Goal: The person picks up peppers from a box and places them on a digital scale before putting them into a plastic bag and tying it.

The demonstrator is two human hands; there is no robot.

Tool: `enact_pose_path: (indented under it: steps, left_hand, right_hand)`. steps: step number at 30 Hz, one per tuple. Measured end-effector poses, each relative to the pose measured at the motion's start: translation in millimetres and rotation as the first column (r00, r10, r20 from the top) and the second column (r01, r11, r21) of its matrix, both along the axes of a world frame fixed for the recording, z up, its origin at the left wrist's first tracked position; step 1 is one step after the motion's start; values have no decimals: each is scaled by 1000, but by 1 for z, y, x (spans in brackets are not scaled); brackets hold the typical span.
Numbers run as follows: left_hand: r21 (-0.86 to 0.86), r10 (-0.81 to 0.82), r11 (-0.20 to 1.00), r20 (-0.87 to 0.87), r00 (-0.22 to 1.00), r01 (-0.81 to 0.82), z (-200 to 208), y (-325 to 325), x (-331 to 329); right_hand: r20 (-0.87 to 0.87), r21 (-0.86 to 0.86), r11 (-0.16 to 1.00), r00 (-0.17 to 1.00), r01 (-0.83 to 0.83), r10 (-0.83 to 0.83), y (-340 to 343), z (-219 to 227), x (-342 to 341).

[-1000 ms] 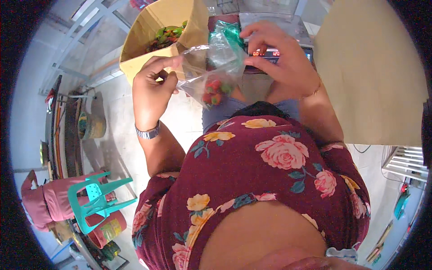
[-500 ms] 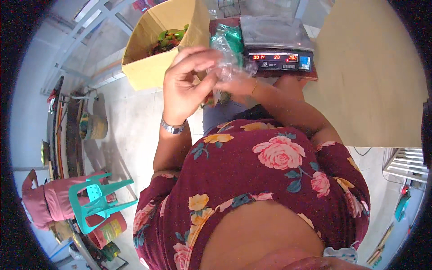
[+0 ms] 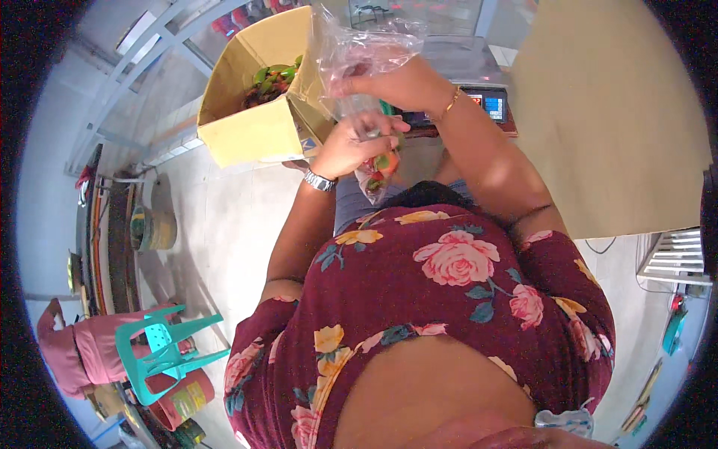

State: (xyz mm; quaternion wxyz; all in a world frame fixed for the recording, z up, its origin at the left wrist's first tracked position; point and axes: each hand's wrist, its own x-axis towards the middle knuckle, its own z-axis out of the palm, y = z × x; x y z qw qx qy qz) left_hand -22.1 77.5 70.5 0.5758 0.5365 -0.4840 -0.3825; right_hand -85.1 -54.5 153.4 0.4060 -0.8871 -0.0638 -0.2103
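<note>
A clear plastic bag (image 3: 333, 49) with a few red and green peppers (image 3: 386, 162) at its bottom hangs in front of my body. My left hand (image 3: 351, 146) is closed round the bag just above the peppers. Higher up, my right hand (image 3: 393, 81) grips the loose upper part of the plastic, and its fingers are partly covered by the film. Behind my right forearm stands a digital weighing scale (image 3: 493, 105), mostly hidden by that arm.
An open cardboard box (image 3: 247, 135) with red and green peppers inside stands to the left of my hands. A large cardboard sheet (image 3: 613, 127) fills the right side. A teal plastic chair (image 3: 161, 340) and a person in a pink top (image 3: 101, 344) are at lower left.
My right hand has risen with the upper plastic, which now stretches upward. My left hand has moved lower and to the right. The peppers in the bag show more plainly.
</note>
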Motion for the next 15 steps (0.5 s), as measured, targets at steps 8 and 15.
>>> enact_pose_path:
  steps: [8, 15]
  left_hand:
    - [-129, -105, 986, -2, 994, 104, -24, -2, 8]
    - [91, -86, 993, 117, 989, 75, -33, 3, 18]
  right_hand:
    - [162, 109, 991, 982, 78, -95, -27, -10, 11]
    - [6, 414, 903, 992, 113, -127, -43, 7, 10]
